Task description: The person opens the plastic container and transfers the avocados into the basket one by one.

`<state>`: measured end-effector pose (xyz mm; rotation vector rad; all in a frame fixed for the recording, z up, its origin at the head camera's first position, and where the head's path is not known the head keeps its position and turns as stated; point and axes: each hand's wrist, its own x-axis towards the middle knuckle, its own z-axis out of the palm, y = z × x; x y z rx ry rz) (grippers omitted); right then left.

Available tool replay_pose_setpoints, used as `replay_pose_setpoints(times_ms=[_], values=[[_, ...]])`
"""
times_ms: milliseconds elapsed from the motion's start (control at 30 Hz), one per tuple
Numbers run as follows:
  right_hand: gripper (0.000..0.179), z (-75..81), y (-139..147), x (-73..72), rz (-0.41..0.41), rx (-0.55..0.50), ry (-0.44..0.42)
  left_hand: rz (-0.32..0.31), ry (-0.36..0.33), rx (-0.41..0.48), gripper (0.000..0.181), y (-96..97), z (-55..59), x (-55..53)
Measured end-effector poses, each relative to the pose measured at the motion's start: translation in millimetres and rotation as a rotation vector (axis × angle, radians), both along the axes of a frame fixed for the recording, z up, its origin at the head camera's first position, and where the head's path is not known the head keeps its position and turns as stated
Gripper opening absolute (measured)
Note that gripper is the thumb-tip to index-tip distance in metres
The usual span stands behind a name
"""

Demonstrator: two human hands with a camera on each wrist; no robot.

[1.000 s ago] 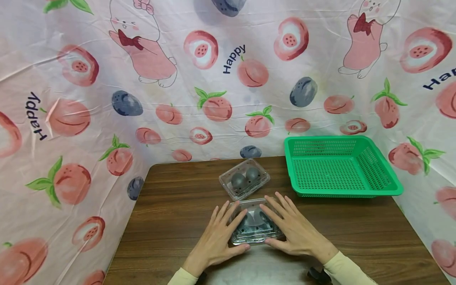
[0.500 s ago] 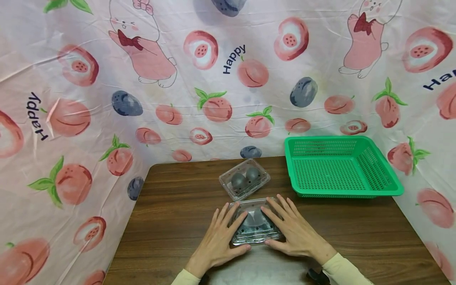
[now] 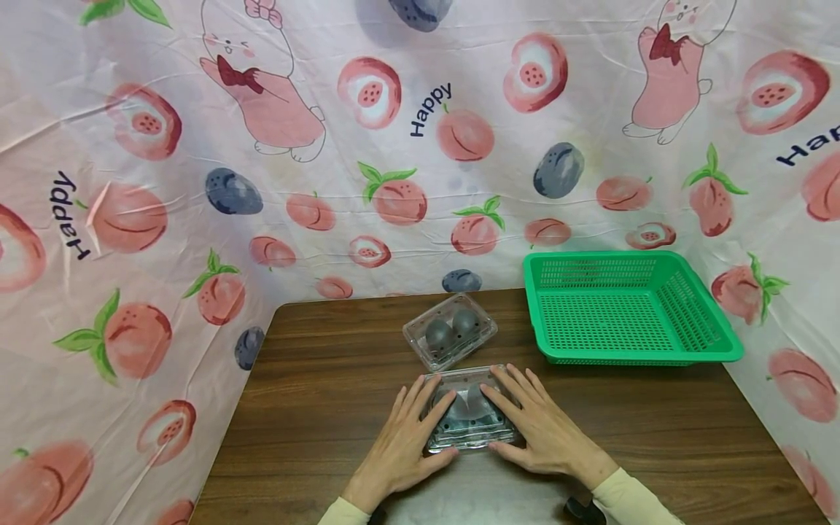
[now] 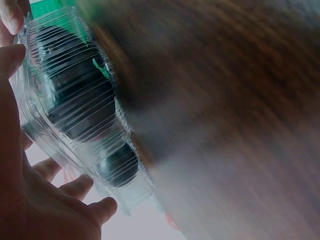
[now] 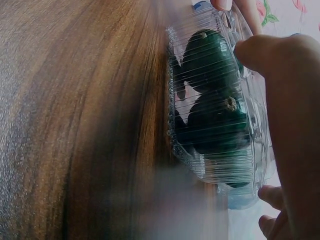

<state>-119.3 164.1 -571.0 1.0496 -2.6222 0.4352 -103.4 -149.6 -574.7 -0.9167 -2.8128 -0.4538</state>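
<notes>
A clear plastic clamshell box (image 3: 467,415) with a lid lies near the middle of the table. Inside are dark green, avocado-like fruits (image 5: 212,62), ribbed plastic in front of them. My left hand (image 3: 405,441) rests on the box's left side, fingers spread and fairly straight, thumb at the near edge. On the other side my right hand (image 3: 547,434) lies the same way, fingertips over the lid. In the left wrist view the box (image 4: 37,107) stands beside the left fingers. Behind it sits a second clear box (image 3: 426,356) with two dark round fruits (image 3: 440,333).
A green plastic basket (image 3: 633,357) with perforated walls stands at the back right of the brown wooden table (image 3: 315,364). Cloth printed with peaches (image 3: 464,135) hangs behind the table and along both sides.
Both hands stay on the near clamshell box. The right fingertips have drawn slightly toward the near side. The far box and the basket have not moved.
</notes>
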Motion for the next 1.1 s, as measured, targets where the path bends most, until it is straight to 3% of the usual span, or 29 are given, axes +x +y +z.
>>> replay_pose_setpoints(times_ms=[267, 500, 900, 1100], values=[[0.095, -4.3, 0, 0.2, 0.007, 0.002, 0.026, 0.011, 0.012, 0.008, 0.090, 2.7, -3.4, 1.3], [0.098, -8.8, -2, 0.5, 0.005, -0.011, 0.081, 0.039, 0.068, 0.005, 0.090, 8.1, -6.1, 3.5], [0.094, -9.4, -9, 3.7, -0.023, -0.035, 0.042, 0.063, 0.133, 0.010, 0.089, 13.8, -7.7, 3.6], [0.092, -9.7, -12, 3.1, -0.033, -0.045, 0.071, 0.066, 0.154, 0.001, 0.089, 15.2, -7.8, 1.9]])
